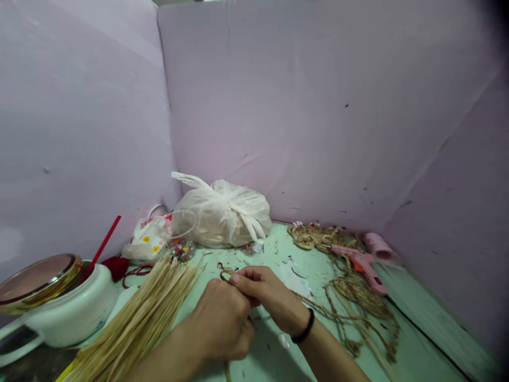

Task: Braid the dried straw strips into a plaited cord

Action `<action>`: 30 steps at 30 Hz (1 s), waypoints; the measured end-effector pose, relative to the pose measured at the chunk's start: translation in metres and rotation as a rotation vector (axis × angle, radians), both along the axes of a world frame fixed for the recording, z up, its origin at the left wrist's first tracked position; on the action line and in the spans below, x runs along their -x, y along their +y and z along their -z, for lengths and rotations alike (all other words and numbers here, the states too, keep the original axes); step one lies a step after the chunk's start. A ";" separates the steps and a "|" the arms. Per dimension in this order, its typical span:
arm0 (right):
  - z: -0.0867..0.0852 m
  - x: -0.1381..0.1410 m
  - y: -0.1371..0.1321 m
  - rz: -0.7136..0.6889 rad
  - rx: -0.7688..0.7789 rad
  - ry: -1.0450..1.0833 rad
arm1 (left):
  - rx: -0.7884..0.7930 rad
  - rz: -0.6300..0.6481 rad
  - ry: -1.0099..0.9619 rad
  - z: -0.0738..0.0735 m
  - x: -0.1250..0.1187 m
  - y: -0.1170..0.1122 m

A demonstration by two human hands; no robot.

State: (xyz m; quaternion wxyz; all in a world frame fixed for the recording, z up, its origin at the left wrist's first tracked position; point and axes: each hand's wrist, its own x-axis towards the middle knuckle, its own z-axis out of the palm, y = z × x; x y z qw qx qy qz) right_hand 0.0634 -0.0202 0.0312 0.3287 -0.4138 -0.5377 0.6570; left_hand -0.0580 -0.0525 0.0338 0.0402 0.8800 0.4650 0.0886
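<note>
My left hand [222,321] is closed low in the middle of the view, its back toward the camera. My right hand [270,297], with a black band on the wrist, crosses over it with the fingers pinched. Both hands grip a thin strand of jute cord [226,274] that loops out just above the fingertips. A thick bundle of pale straw strips [143,318] lies on the green table [413,350] just left of my left hand. A tangle of jute rope [358,302] lies to the right of my right hand.
A pink glue gun [363,265] lies on coiled rope at the back right, beside a pink roll [377,246]. A tied white plastic bag [225,215], a clear cup of beads [183,246] and a small packet [147,241] stand at the back. A white gold-lidded pot [59,302] is at left. Lilac walls enclose the table.
</note>
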 end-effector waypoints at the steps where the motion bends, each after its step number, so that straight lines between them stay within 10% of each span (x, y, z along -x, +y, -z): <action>1: 0.001 0.000 0.001 0.024 0.012 -0.022 | -0.001 0.018 0.030 0.001 0.000 0.000; 9: -0.003 -0.020 0.015 0.321 0.047 0.146 | 0.011 -0.208 -0.005 -0.011 0.009 0.008; 18: 0.001 -0.010 0.000 0.050 0.043 0.180 | -0.006 -0.574 -0.386 0.006 0.017 0.027; 30: 0.010 0.001 0.001 0.176 -0.161 0.018 | -0.215 -0.710 -0.401 0.012 0.011 0.021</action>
